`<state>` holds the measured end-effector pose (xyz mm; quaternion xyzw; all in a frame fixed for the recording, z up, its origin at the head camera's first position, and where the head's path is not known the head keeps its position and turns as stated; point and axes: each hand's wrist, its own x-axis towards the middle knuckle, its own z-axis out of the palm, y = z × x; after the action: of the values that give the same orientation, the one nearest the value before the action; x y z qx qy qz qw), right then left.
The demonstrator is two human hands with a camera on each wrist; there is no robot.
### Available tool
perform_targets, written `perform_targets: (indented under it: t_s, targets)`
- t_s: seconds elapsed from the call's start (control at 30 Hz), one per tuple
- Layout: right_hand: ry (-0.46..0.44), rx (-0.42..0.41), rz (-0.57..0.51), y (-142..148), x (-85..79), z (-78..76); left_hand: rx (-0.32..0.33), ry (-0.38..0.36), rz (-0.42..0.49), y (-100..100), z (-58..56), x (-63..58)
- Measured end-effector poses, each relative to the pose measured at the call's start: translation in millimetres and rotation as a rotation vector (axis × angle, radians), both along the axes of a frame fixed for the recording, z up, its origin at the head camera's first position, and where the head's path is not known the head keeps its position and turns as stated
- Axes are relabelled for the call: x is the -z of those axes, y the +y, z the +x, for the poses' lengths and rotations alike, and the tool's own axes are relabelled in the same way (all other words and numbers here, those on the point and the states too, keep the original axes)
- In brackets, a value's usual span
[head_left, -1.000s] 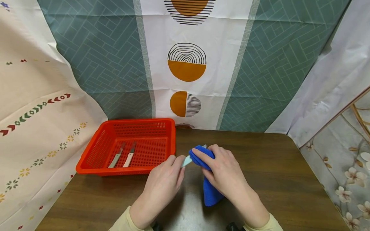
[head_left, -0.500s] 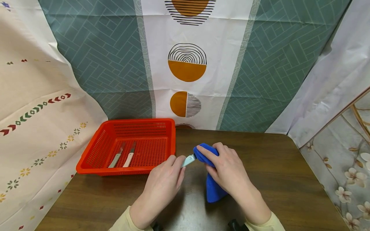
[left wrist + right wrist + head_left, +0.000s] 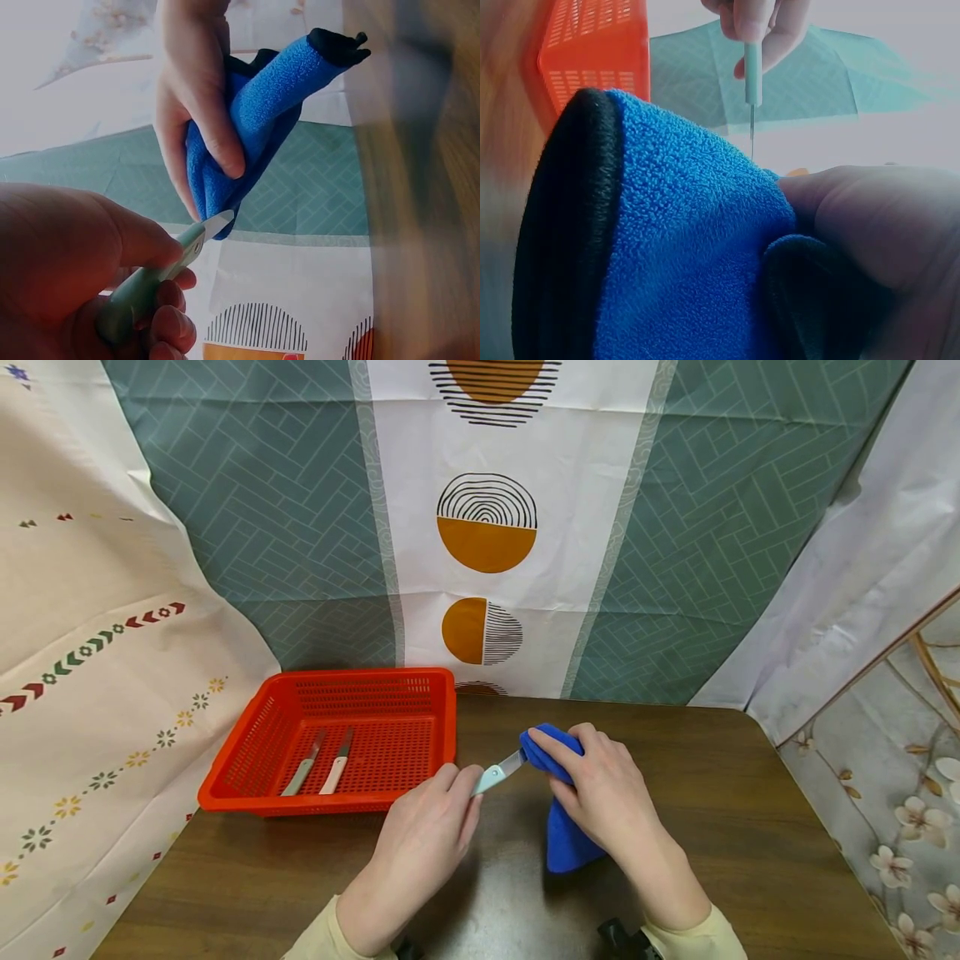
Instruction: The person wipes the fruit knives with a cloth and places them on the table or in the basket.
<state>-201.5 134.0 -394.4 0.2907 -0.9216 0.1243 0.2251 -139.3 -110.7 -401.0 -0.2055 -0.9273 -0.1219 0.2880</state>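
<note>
My left hand (image 3: 427, 835) grips the pale mint handle of a small knife (image 3: 491, 777), its blade pointing up and to the right. In the left wrist view the fingers curl round the handle (image 3: 139, 300). My right hand (image 3: 611, 789) pinches a blue cloth (image 3: 570, 839) folded over the blade's outer end, which it hides. The part of the blade (image 3: 752, 131) nearest the handle shows bare in the right wrist view. A loose part of the cloth, edged in black, hangs below the right hand.
A red plastic basket (image 3: 330, 806) stands at the back left of the brown wooden table (image 3: 720, 827). Inside lie a knife with a grey-green handle (image 3: 298, 777) and one with a whitish handle (image 3: 333, 774). Patterned fabric hangs behind and at both sides.
My right hand and the blue cloth have slid up and to the right along the blade, baring more of it near the handle. My left hand has stayed in place.
</note>
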Motion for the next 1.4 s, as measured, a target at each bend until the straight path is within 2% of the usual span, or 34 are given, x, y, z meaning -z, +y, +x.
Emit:
perform_targets:
  t_s: [0.43, 0.67, 0.8, 1.13, 1.4]
  targets:
    - [-0.031, 0.076, -0.023, 13.7, 3.7, -8.5, -0.004, -0.026, -0.002, 0.4, 2.2, -2.7]
    - [-0.03, 0.088, -0.04, 15.2, 0.6, -5.7, 0.001, 0.022, 0.004, -0.6, 1.0, -1.5]
    - [-0.02, 0.059, -0.039, 9.2, -4.2, 0.9, -0.003, 0.017, 0.003, -1.1, 0.6, -1.4]
    - [0.016, -0.074, 0.0, -14.2, -9.6, 18.9, -0.009, -0.018, 0.01, -0.3, 0.2, -2.8]
    - [-0.001, -0.092, 0.0, -22.0, -8.0, 23.5, -0.002, 0.003, 0.001, -1.4, 0.1, -1.8]
